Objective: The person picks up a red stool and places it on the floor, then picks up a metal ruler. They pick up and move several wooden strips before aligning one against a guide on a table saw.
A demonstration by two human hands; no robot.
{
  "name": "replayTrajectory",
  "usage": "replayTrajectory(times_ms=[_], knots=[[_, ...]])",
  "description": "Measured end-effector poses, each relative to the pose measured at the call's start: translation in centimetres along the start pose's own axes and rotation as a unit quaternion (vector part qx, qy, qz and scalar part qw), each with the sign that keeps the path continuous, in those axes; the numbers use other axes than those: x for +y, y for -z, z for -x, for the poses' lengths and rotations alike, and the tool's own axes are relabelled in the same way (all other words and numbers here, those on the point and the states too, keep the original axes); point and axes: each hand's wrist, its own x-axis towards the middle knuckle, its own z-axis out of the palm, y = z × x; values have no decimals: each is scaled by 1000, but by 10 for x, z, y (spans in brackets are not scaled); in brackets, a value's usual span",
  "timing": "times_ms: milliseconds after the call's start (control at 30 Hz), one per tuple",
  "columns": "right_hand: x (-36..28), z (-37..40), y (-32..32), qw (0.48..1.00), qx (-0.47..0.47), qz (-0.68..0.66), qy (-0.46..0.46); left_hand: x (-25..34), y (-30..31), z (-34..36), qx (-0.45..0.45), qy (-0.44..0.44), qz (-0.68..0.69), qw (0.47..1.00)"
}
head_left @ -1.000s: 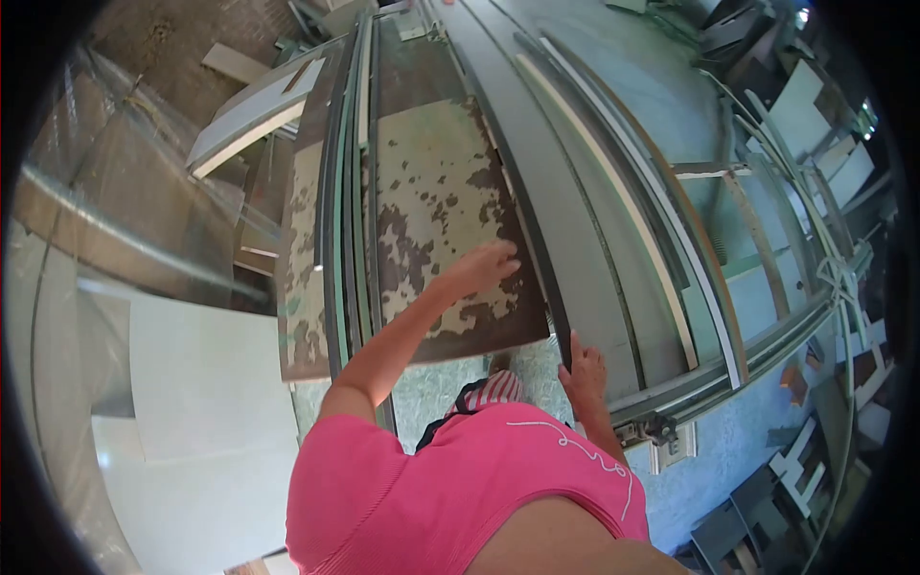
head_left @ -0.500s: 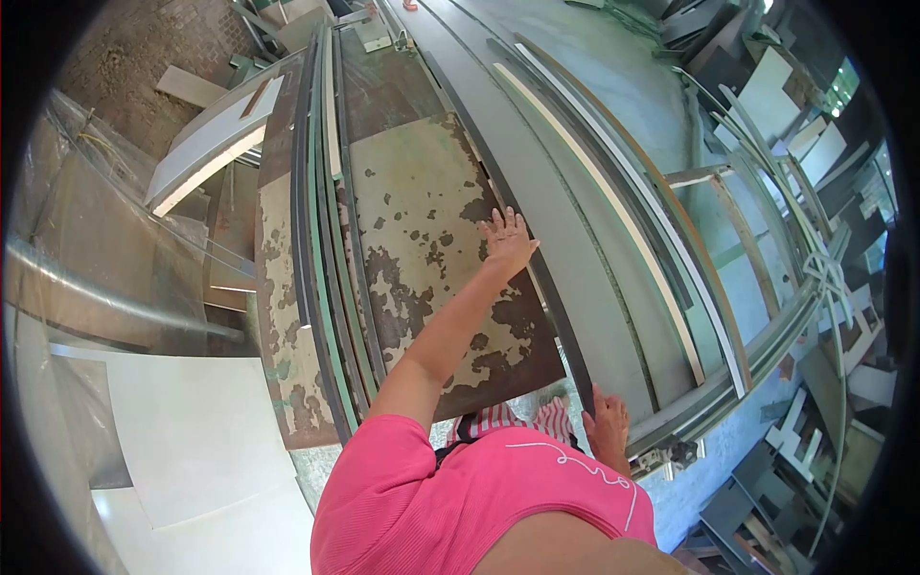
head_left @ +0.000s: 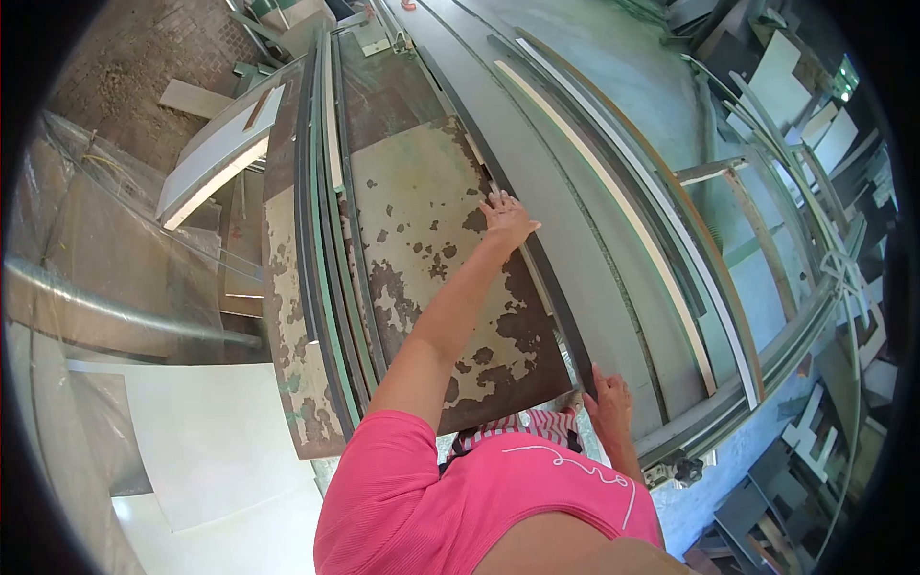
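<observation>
Several large boards lean in a stack in front of me. A worn panel (head_left: 422, 220) with peeling pale paint over brown lies at the front. My left hand (head_left: 506, 218) rests flat on its right edge, fingers apart, beside a long dark grey board (head_left: 546, 182). My right hand (head_left: 609, 398) grips the lower edge of that dark grey board, near its bottom corner. My pink shirt (head_left: 479, 508) fills the bottom of the view.
More boards and green-edged sheets (head_left: 326, 249) stand left of the worn panel. A white sheet (head_left: 206, 450) lies at the lower left under clear plastic wrap (head_left: 86, 249). Offcuts and frames (head_left: 815, 316) crowd the right side. A pale strip (head_left: 613, 201) runs along the grey boards.
My left hand has slid further up the worn panel's right edge and spread its fingers. My right hand keeps its hold on the grey board's lower edge.
</observation>
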Motion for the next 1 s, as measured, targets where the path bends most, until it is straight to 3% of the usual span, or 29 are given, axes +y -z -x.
replayTrajectory(times_ms=[433,1000], knots=[[-13,-57,5,999,33,-2,-2,-12,21,-58,-20,32,-11,999],[-30,-125,-5,998,27,3,65,-43,44,-121,-40,64,-17,997]])
